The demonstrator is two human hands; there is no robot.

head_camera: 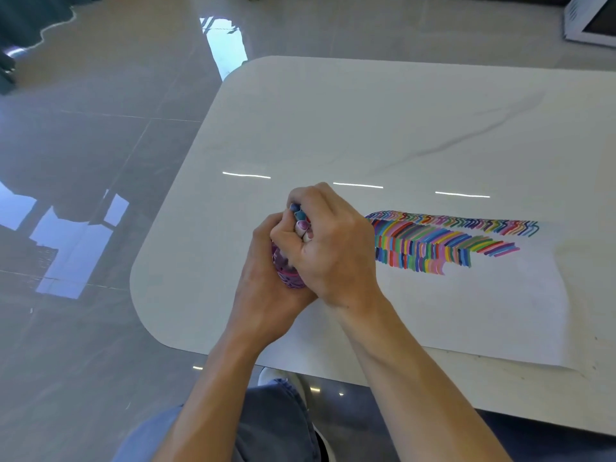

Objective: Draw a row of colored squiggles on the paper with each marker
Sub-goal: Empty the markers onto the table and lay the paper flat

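Both hands met at the bench's (333, 121) near left, just left of the paper (466, 311).

- Left hand (266, 281): wrapped round a pink-purple holder (290, 278). Cup or pouch, I couldn't tell.
- Right hand (336, 251): on top, fingers (300, 195) curled over the markers (301, 225) standing in it. Whether they pinched one or clenched the whole bunch was hidden.

Handling, my judgement: the markers are light and stiff, with smooth plastic barrels that are likely slippery. Packed together, they'd drag neighbours out. I'd take one by its cap end with a thumb-and-forefinger pinch while the other hand steadies the holder.

Looks: only the cap ends showed, blue, teal and a mauve one. The paper carried a top row of many-coloured squiggles (466, 223) with rows of straight strokes beneath. The sheet is thin, buckled at its right edge, and liable to slide on the glossy top.
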